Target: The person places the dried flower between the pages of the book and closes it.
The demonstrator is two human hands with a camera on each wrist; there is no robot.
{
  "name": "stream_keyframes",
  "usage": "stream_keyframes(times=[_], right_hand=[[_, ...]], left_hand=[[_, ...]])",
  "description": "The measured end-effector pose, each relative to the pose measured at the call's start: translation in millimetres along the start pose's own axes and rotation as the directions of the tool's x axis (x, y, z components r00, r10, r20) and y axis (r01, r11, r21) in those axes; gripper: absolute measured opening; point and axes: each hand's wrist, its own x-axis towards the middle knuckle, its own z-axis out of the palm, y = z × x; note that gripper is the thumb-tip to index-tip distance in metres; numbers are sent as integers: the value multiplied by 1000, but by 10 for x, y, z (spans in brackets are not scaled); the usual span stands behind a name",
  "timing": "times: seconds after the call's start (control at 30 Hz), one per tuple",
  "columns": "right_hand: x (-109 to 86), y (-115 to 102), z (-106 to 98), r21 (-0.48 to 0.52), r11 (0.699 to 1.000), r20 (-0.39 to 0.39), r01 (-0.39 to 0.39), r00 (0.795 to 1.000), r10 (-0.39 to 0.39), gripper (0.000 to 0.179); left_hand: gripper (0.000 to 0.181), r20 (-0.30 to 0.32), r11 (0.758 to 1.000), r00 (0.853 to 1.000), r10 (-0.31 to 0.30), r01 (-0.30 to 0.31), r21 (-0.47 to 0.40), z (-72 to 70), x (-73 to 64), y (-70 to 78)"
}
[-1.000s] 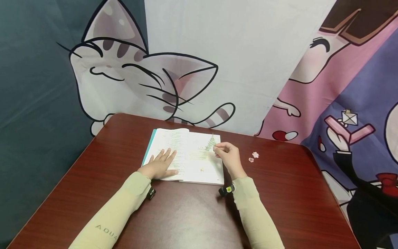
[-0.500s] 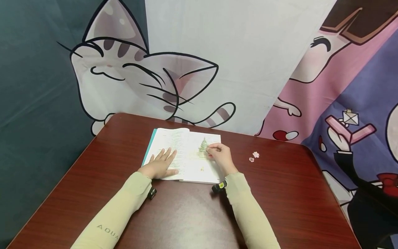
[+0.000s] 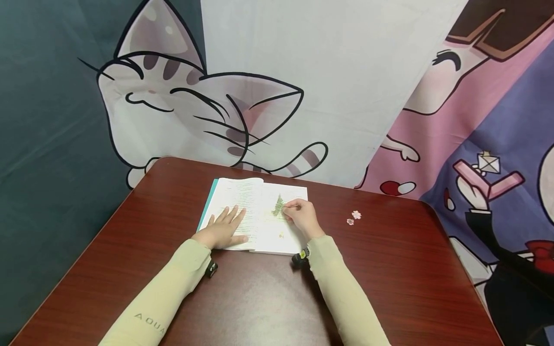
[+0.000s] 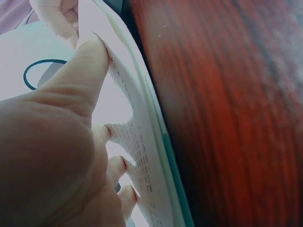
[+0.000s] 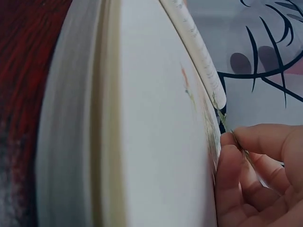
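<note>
An open book (image 3: 270, 242) with a teal cover edge lies on the table. My left hand (image 3: 221, 233) rests flat on its left page, fingers spread. In the left wrist view the thumb (image 4: 80, 71) lies along the page near its lower edge. Over the right page, my right hand (image 3: 302, 216) pinches a green, fern-like leaf sprig (image 3: 278, 204) by its stem between thumb and fingertips. The right wrist view has the sprig (image 5: 223, 120) jutting from the pinch, close to the page. Whether it touches the paper I cannot tell.
Two small pale pink flowers, the larger flower (image 3: 356, 215) and the smaller flower (image 3: 350, 221), lie on the brown table (image 3: 402, 259) right of the book. A small orange mark (image 3: 281, 235) shows on the right page. A cartoon-printed cloth (image 3: 337, 86) hangs behind the table.
My right hand has moved left over the right page, carrying the leaf sprig from near the page's right edge toward its middle. The left hand has stayed in place on the book.
</note>
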Motion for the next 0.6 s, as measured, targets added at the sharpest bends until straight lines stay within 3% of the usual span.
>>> stream_keyframes(times=[0.33,0.6], right_hand=[[24,-20,68,-154,988,-37,21,999,-27,5],[3,-54,87,-320,947,-45,38,997,-55,10]], left_hand=[[86,-3,1000,1000,2,-2,-12,4,-10,-4],[86,-9,1000,1000,-1,1,-4,18,6,-26]])
